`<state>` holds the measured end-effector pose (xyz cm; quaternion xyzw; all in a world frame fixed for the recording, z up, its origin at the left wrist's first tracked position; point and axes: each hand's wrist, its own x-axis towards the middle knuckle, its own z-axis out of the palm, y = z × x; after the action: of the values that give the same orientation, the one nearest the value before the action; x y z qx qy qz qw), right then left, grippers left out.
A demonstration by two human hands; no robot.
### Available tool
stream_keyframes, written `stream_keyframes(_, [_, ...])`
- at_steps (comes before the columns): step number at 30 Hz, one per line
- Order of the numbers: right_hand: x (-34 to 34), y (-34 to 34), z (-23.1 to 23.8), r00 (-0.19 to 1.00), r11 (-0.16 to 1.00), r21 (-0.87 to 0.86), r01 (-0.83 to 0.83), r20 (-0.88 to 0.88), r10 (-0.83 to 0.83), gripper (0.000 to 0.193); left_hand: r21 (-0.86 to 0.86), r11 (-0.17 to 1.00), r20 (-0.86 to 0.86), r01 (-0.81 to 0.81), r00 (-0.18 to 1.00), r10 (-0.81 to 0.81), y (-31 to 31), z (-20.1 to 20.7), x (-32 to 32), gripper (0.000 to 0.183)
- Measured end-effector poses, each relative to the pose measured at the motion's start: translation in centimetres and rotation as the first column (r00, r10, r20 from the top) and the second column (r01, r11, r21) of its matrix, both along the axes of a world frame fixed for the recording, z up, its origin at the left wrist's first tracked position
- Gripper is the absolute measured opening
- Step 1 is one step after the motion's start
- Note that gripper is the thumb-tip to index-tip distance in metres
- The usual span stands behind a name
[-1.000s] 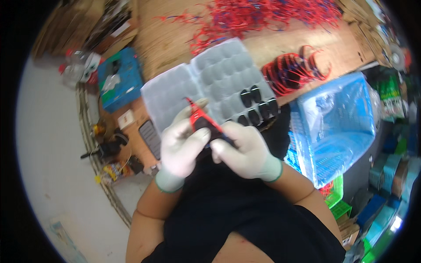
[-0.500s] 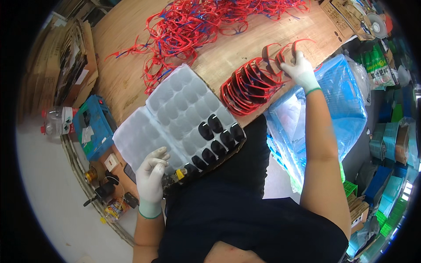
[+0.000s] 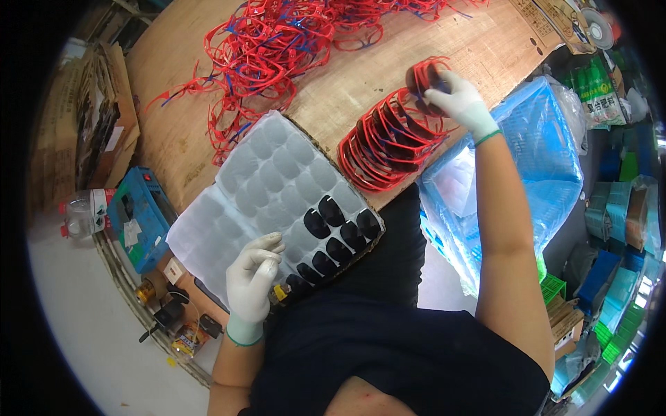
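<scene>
Red-framed sunglasses with dark lenses stand nested in a long row at the table's front edge. My gloved right hand is closed on a pair of red sunglasses at the row's far right end; its fingertips are partly hidden behind the dark lenses. A pale moulded lens tray lies left of the row, with several dark lenses in its near right pockets. Over the tray's near edge hovers my gloved left hand, fingers loosely bent and apart from the thumb, with nothing visible in them.
A tangled heap of red and blue frames covers the back of the wooden table. A blue crate lined with plastic stands at the right. Left of the tray are a blue box, a plastic bottle and stacked cardboard.
My right hand has moved left, drawing the sunglasses in against the row's end. My left hand has shifted a little to the right over the tray. The view has moved slightly.
</scene>
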<state>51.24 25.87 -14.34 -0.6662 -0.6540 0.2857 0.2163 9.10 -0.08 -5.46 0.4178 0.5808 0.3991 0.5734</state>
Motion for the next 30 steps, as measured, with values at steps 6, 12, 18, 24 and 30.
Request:
stream_keyframes(6, [-1.4, 0.1, -1.8, 0.958, 0.989, -0.037, -0.147, 0.242, 0.151, 0.088, 0.017, 0.999, -0.046, 0.031, 0.998, -0.03, -0.6, 0.6, -0.5, 0.016])
stream_keyframes(12, [-1.6, -0.6, 0.4, 0.983, 0.979, -0.088, -0.186, -0.012, 0.185, 0.055, 0.037, 0.999, -0.023, -0.028, 0.999, 0.029, -1.7, 0.6, -1.3, 0.014])
stream_keyframes(18, [-3.6, -2.9, 1.7, 0.928, 0.919, -0.245, -0.308, -0.291, 0.234, 0.044, 0.054, 0.999, -0.01, -0.001, 1.0, 0.001, -1.6, 0.3, -1.2, 0.015])
stream_keyframes(24, [-5.1, -4.0, 2.7, 0.957, 0.947, -0.227, -0.225, -0.232, 0.172, 0.054, 0.05, 0.998, -0.06, 0.039, 0.998, -0.036, -1.1, 1.4, 0.1, 0.018])
stream_keyframes(30, [-4.4, -2.7, -0.1, 0.932, 0.916, -0.357, -0.184, -0.359, 0.047, 0.073, 0.046, 0.993, -0.066, 0.106, 0.992, -0.103, -0.5, 1.1, 0.8, 0.018])
